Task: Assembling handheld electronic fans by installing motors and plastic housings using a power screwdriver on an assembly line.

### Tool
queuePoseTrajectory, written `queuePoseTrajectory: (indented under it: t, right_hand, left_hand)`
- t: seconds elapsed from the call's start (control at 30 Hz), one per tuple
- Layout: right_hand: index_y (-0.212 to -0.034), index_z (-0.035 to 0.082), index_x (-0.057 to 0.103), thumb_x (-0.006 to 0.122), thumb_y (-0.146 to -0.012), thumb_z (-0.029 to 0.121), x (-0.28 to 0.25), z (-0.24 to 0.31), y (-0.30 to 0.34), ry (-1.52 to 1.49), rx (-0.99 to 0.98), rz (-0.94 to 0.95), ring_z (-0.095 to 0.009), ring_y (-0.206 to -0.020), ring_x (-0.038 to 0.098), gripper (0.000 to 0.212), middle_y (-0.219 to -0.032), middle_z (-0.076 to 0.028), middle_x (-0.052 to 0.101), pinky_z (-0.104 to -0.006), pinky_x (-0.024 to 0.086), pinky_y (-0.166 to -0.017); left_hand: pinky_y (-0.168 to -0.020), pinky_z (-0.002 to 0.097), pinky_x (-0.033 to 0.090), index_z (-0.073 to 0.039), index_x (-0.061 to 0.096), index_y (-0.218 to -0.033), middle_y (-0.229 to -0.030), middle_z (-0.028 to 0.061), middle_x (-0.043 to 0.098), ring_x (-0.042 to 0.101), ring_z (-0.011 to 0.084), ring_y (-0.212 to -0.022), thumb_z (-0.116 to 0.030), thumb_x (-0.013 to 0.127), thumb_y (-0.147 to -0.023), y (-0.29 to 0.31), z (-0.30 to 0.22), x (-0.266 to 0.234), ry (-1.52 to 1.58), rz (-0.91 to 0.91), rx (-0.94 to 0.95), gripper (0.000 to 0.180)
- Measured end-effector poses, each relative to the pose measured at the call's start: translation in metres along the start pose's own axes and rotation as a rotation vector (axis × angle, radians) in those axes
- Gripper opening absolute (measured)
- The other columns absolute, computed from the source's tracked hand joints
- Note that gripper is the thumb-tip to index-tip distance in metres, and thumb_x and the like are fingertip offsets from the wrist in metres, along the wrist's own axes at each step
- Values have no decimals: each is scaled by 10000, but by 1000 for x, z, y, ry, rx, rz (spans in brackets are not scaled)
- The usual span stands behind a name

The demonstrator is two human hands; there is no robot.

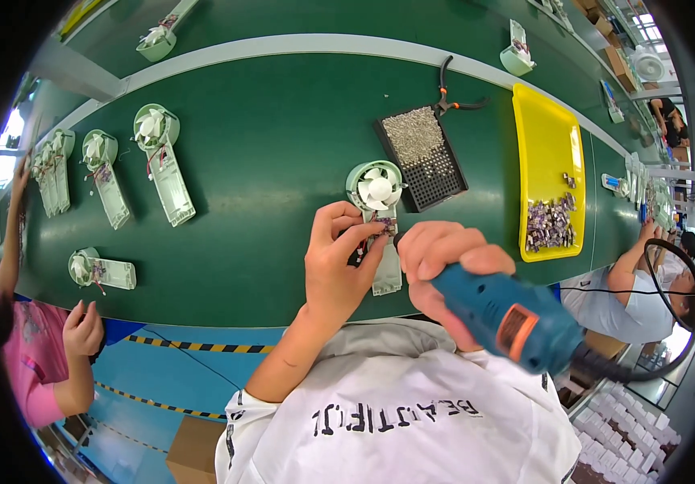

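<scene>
At the centre of the green tabletop a pale green handheld fan body is lain flat, its round white-bladed head at twelve o'clock and its open handle pointing toward six. The left hand is closed in a pinch on the handle, where a small circuit board with red wiring is seated, and the part is pressed down against the tabletop. The right hand is wrapped tight around a blue electric screwdriver, whose tip is brought to the board just beside the left fingertips; whether the bit is already engaged in a screw cannot be told. At about one o'clock from the fan a black tray of small screws is set, with black-handled pliers beyond it, and at three o'clock a yellow tray holding a heap of small purple parts is placed. At nine to ten o'clock several more open fan bodies are laid out, all with their wiring exposed and no covers fitted, and one more lies at eight o'clock. It is judged that the fastening of this unit's board is in hand and not finished, and that the handle is not yet closed. Other people's hands are seen at the far left and far right edges.
</scene>
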State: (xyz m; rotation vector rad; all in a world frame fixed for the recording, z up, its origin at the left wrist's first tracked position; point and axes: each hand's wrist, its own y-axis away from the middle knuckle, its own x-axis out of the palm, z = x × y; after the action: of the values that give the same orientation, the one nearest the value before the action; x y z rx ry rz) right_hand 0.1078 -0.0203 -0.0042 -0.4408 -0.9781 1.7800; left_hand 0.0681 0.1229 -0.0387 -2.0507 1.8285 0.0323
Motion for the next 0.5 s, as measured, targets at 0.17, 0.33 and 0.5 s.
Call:
queuePoseTrajectory:
  t: [0.17, 0.33, 0.5]
  right_hand:
    - [-1333, 58, 494, 884, -672, 596, -3, 5, -9, -116, 116, 139, -272, -673, 600, 938, -977, -152, 634, -386, 497, -566]
    - [-1342, 28, 484, 852, -777, 504, -12, 7, -12, -24, 86, -1, -232, -611, 586, 826, -1011, -127, 657, -355, 485, -533]
    - [-1369, 11, 477, 789, -901, 289, -5, 63, -15, 97, 624, -710, -122, -563, 579, 628, -1024, -148, 704, -262, 455, -489]
  left_hand:
    - [-683, 313, 546, -5, 722, -958, -1109, 108, 554, 667, 204, -836, 52, 798, -765, 2, -1, 2, 53, 8, -29, 215]
    - [-713, 321, 542, -19, 727, -963, -1099, 106, 570, 665, 203, -834, 37, 787, -789, 1, -1, 4, 40, 37, -53, 193]
    - [-712, 278, 561, -2, 742, -1003, -1100, 96, 614, 663, 156, -836, 28, 767, -836, 6, -1, -3, 110, 46, -195, 171]
